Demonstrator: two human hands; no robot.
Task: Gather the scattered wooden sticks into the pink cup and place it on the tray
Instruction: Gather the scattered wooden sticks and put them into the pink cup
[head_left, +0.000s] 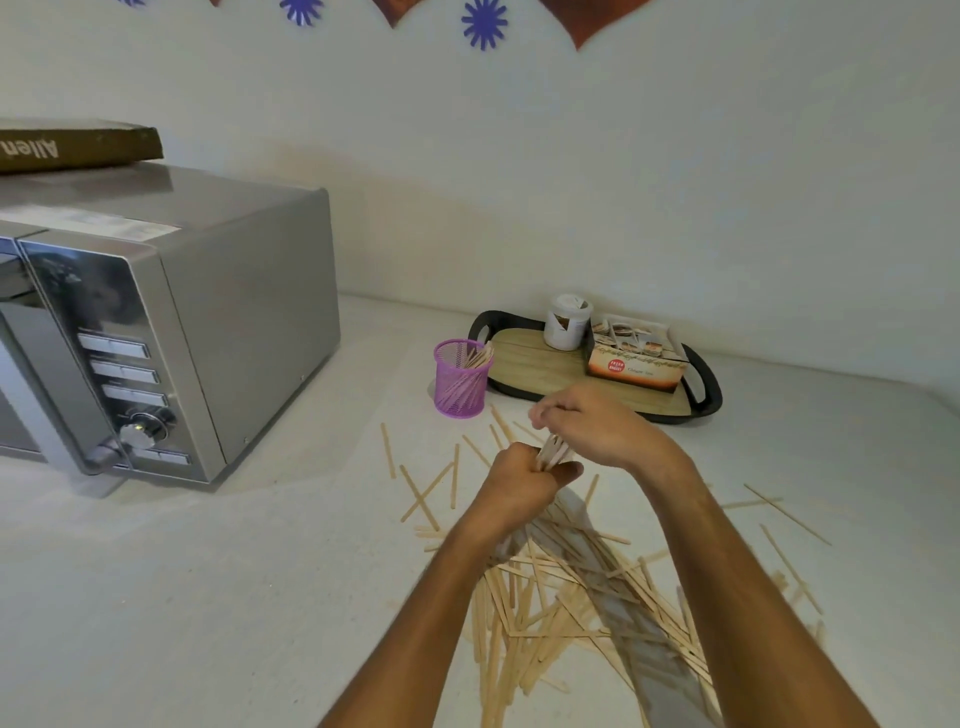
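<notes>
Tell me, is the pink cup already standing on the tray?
No, the pink cup stands on the counter, just left of the tray.

Cup (462, 378) stands left of tray (540, 364), sticks (566, 587) in front.

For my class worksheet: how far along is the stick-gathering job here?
Done: some sticks already stand in the pink cup. In hand: the left hand grips a bundle while the right hand touches it. Left: many scattered sticks on the counter; the cup is still beside the tray.
</notes>
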